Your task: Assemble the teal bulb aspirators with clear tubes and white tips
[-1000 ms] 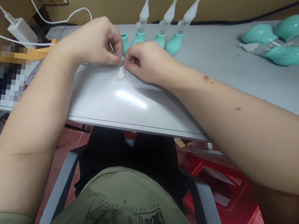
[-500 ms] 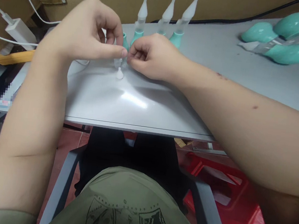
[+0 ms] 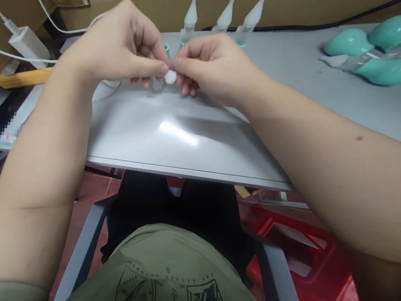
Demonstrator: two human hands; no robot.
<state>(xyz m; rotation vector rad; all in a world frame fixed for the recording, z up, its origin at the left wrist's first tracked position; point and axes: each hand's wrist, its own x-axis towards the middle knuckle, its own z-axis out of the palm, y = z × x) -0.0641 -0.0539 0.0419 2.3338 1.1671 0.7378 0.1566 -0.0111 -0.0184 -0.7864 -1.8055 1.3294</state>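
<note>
My left hand (image 3: 125,47) and my right hand (image 3: 213,67) meet over the table, fingertips together. Between them is a small white piece (image 3: 170,77) with a rounded end facing me; both hands pinch its upper edge. A clear plastic part (image 3: 157,84) stands just below my left fingertips, partly covered. Behind the fingers shows the rim of a teal bulb (image 3: 166,50). Farther back, three nasal aspirators stand in a row with white tips: the left one (image 3: 190,16), the middle one (image 3: 225,15) and the right one (image 3: 254,14). My right hand hides most of their teal bulbs.
Several teal bulbs with clear tubes (image 3: 390,70) lie at the right on the grey table (image 3: 133,133). Cardboard (image 3: 148,7) stands along the back with a black cable. A white adapter (image 3: 29,46) and a wooden strip (image 3: 22,76) are at left. A red stool (image 3: 304,259) stands below.
The small white piece has been lifted off the table and is now between my fingertips. My right hand has risen slightly and turned, its thumb now against the index finger.
</note>
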